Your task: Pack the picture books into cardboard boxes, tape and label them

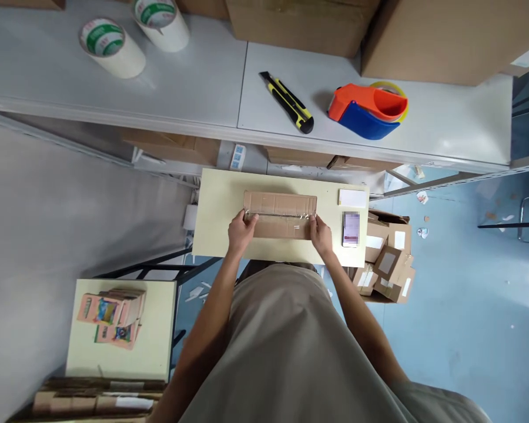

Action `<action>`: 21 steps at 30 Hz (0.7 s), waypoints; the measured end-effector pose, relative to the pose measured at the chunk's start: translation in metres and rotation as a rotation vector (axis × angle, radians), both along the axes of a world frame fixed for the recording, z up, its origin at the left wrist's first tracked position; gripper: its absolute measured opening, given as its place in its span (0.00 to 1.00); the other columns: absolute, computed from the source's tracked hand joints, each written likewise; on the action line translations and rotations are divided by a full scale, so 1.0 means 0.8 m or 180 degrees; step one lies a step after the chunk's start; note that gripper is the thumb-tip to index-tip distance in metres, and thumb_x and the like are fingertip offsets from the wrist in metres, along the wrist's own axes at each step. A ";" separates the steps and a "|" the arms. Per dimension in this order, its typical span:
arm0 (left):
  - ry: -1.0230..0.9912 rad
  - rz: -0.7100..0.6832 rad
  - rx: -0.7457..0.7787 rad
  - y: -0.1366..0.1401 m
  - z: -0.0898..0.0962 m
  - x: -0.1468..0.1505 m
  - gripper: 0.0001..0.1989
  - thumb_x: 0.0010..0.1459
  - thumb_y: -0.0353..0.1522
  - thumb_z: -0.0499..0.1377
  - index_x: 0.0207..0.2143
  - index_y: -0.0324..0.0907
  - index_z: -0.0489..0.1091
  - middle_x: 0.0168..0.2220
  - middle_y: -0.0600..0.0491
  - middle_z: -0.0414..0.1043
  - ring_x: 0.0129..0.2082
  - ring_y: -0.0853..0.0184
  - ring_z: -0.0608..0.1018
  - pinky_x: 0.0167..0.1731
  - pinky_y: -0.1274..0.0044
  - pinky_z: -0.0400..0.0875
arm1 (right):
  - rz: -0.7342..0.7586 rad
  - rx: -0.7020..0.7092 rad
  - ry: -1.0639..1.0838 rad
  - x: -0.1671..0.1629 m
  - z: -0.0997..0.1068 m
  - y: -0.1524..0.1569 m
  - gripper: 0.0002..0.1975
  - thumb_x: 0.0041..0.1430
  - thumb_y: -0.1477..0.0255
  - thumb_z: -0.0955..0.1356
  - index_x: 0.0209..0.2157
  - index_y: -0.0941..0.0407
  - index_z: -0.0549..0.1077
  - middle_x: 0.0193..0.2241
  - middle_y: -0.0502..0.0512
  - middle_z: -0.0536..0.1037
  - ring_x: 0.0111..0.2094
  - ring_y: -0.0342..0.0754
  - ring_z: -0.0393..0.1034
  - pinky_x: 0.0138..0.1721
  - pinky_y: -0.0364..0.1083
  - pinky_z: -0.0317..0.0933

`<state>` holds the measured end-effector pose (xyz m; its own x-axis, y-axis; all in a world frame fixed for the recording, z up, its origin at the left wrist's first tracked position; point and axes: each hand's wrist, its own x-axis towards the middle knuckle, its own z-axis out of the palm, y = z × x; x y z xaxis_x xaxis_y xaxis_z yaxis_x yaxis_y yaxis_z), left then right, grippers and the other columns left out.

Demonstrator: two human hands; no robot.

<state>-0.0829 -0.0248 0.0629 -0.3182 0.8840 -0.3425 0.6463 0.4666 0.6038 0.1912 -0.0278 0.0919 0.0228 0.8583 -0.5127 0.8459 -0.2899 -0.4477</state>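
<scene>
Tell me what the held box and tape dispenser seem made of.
Box: matte cardboard, judging by its creased panels; the glossy strip along its middle is probably plastic tape. Tape dispenser: likely hard plastic, judging by its smooth orange and blue shell.

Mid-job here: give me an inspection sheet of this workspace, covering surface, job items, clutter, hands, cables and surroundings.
Surface: pale yellow rectangular table, beside a long grey shelf.
Job's things: brown oblong cardboard box, a glossy strip, apparently clear tape, running along its length.
Clutter: flat white rectangular item and lit phone at the table's right; on the shelf, black-and-yellow box cutter, orange-and-blue tape dispenser, two cream tape rolls.
Hands: left hand and right hand grip the box's opposite ends.
Cables: nothing seen clearly.
Surroundings: small brown boxes with white labels heaped at right; pink-covered books at lower left; scraps on blue floor.
</scene>
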 end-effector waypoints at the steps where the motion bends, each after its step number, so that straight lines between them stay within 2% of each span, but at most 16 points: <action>1: -0.0035 -0.0082 0.0008 0.005 0.005 -0.003 0.12 0.68 0.43 0.62 0.40 0.44 0.75 0.36 0.47 0.81 0.40 0.57 0.81 0.42 0.71 0.73 | -0.0015 0.0066 0.0051 0.006 0.005 0.008 0.33 0.82 0.59 0.45 0.56 0.57 0.74 0.47 0.69 0.85 0.47 0.59 0.80 0.47 0.47 0.67; 4: -0.0428 -0.0225 0.0286 0.019 0.017 -0.007 0.11 0.70 0.41 0.60 0.40 0.43 0.76 0.35 0.49 0.80 0.39 0.61 0.80 0.42 0.75 0.73 | -0.0146 0.0507 0.0188 0.020 0.019 0.025 0.32 0.82 0.59 0.48 0.59 0.59 0.75 0.55 0.72 0.82 0.53 0.57 0.77 0.52 0.48 0.70; 7: -0.0926 -0.0188 0.0633 0.027 0.016 -0.006 0.13 0.67 0.38 0.62 0.51 0.43 0.77 0.48 0.47 0.83 0.48 0.61 0.83 0.48 0.74 0.78 | -0.0289 0.0893 0.0196 0.029 0.023 0.026 0.31 0.81 0.60 0.51 0.67 0.58 0.72 0.65 0.73 0.75 0.64 0.57 0.71 0.56 0.51 0.71; 9: -0.1039 -0.0104 0.0633 0.027 0.005 -0.006 0.15 0.64 0.35 0.64 0.53 0.43 0.77 0.54 0.45 0.82 0.50 0.60 0.84 0.52 0.71 0.80 | -0.0362 0.0929 0.0220 0.034 0.015 0.018 0.30 0.81 0.61 0.52 0.69 0.58 0.71 0.67 0.73 0.72 0.65 0.56 0.70 0.57 0.51 0.72; 13: -0.1079 -0.0160 0.0046 0.013 -0.025 -0.015 0.12 0.60 0.30 0.65 0.46 0.42 0.80 0.46 0.46 0.85 0.43 0.61 0.86 0.50 0.70 0.82 | -0.0506 0.0472 0.0269 0.039 -0.019 -0.012 0.26 0.80 0.64 0.55 0.65 0.60 0.73 0.61 0.73 0.76 0.59 0.55 0.76 0.55 0.51 0.75; 16: -0.1049 -0.0323 -0.0328 -0.006 -0.042 -0.026 0.13 0.58 0.27 0.64 0.46 0.42 0.81 0.40 0.48 0.86 0.40 0.59 0.87 0.49 0.69 0.82 | -0.0582 0.0077 0.0139 0.037 -0.042 -0.040 0.23 0.78 0.68 0.58 0.65 0.61 0.73 0.60 0.73 0.77 0.57 0.55 0.78 0.53 0.51 0.76; 18: -0.1100 -0.0465 -0.0466 -0.019 -0.048 -0.032 0.14 0.58 0.26 0.63 0.47 0.42 0.81 0.41 0.48 0.86 0.41 0.57 0.87 0.49 0.68 0.82 | -0.0635 -0.0004 0.0041 0.035 -0.051 -0.057 0.24 0.76 0.71 0.59 0.68 0.61 0.70 0.61 0.73 0.77 0.58 0.55 0.78 0.52 0.51 0.76; 21: -0.1203 -0.0608 -0.0448 -0.031 -0.051 -0.038 0.16 0.61 0.26 0.60 0.49 0.42 0.80 0.48 0.45 0.86 0.43 0.57 0.87 0.50 0.67 0.82 | -0.0841 -0.0094 -0.0063 0.034 -0.053 -0.077 0.26 0.75 0.73 0.59 0.70 0.61 0.68 0.62 0.74 0.78 0.57 0.54 0.80 0.53 0.50 0.76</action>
<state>-0.1136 -0.0492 0.0222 0.0170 0.8511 -0.5247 0.4751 0.4548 0.7532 0.2183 -0.0897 0.0496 0.2544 0.8058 -0.5347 0.7475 -0.5147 -0.4199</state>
